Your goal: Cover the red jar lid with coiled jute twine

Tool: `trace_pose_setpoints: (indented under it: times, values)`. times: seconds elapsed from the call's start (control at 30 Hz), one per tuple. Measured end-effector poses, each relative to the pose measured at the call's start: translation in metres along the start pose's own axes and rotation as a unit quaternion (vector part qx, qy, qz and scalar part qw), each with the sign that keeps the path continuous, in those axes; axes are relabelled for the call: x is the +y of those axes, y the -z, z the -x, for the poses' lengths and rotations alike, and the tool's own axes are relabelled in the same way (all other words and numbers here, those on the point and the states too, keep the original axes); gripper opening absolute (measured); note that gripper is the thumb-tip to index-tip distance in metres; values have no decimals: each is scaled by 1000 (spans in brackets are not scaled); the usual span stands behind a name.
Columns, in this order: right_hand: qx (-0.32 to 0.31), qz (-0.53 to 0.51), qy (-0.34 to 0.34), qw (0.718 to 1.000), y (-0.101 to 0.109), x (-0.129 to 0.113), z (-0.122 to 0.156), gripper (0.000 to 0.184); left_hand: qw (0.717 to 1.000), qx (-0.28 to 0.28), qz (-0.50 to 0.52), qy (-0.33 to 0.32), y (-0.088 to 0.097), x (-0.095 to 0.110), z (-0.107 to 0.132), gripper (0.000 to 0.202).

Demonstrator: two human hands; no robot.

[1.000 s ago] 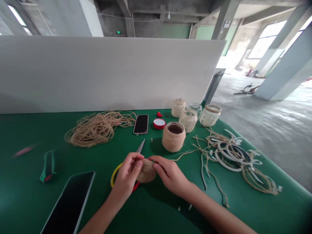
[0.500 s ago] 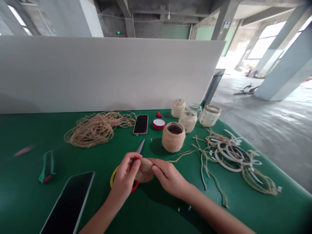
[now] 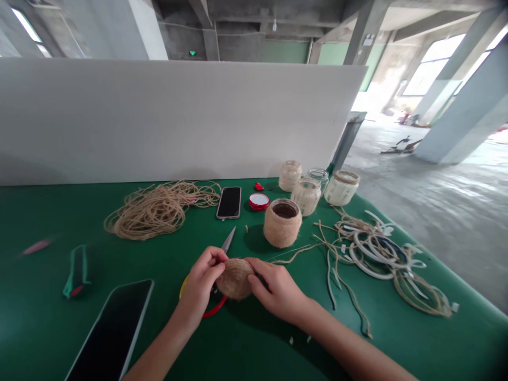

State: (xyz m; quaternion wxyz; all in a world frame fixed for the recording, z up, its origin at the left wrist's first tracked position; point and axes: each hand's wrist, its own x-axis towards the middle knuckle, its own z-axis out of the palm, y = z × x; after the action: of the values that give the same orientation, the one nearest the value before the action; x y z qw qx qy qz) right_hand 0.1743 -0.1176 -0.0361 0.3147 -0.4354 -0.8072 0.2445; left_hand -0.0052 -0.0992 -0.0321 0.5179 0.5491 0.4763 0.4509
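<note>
The left hand (image 3: 201,281) covers the middle of the scissors (image 3: 228,241) and much of their yellow loop. Fingers of both that hand and the right hand (image 3: 274,288) hide parts of the edge of the jute coil (image 3: 235,279); its underside is turned away. The lower picture edge cuts off both forearms (image 3: 169,338) and the large black-screened device (image 3: 113,325). A pinkish object (image 3: 36,246) at far left is too blurred to identify. The twine-wrapped jar's (image 3: 282,228) interior is too dark to read. A frosted jar (image 3: 307,197) partly hides the clear jar (image 3: 323,181) behind. White scraps (image 3: 291,341) are too small to identify.
</note>
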Motion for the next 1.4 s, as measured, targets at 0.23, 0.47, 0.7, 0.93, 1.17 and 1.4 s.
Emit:
trace_pose_setpoints:
  times: [0.23,0.47,0.7,0.93,1.17,1.4]
  values:
    - [-31,72,27,997,5,1,0,34,981,-40,-168,-87,-5,7,7,12]
    - [-8,76,27,997,5,1,0,31,966,-49,-200,-154,-8,3,9,17]
    - [-13,61,28,998,7,-2,-1,27,976,-48,-159,-142,-8,1,8,13]
    - [4,29,11,1000,10,-6,0,35,991,-2,-94,-97,-7,0,6,14]
    - [5,29,18,999,7,-6,1,30,983,-35,-150,-96,-6,3,6,13]
    - [30,26,16,999,5,-1,0,29,970,-79,-205,-105,-3,3,3,19]
